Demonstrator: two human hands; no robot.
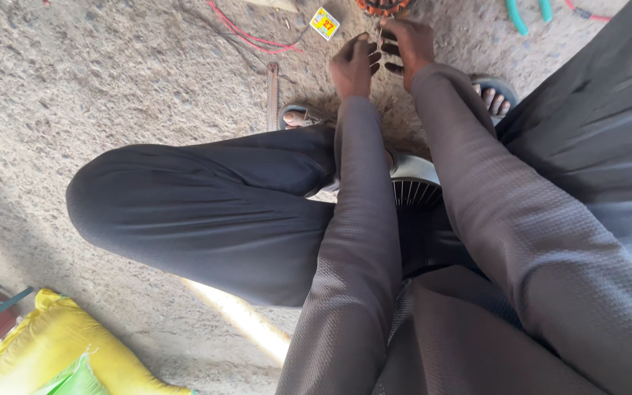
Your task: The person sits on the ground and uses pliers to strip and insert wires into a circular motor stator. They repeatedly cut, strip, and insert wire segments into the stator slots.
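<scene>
Both my hands reach forward past my knees, low over the ground at the top of the view. My left hand [352,64] and my right hand [407,44] are curled close together, pinching a thin pale strand [379,40] between them. Just beyond the fingers lies a round orange and dark wound coil part [382,6], cut off by the top edge. Grey sleeves cover both forearms. My dark-trousered left knee [206,205] fills the middle.
Rough sandy ground [111,73] with red wires [250,33], a small yellow and red card [324,23], a thin metal blade [273,95], green hoses [528,13]. Sandalled feet [491,96]. A grey ribbed round part [415,183] lies under my arms. A yellow sack [67,351] sits bottom left.
</scene>
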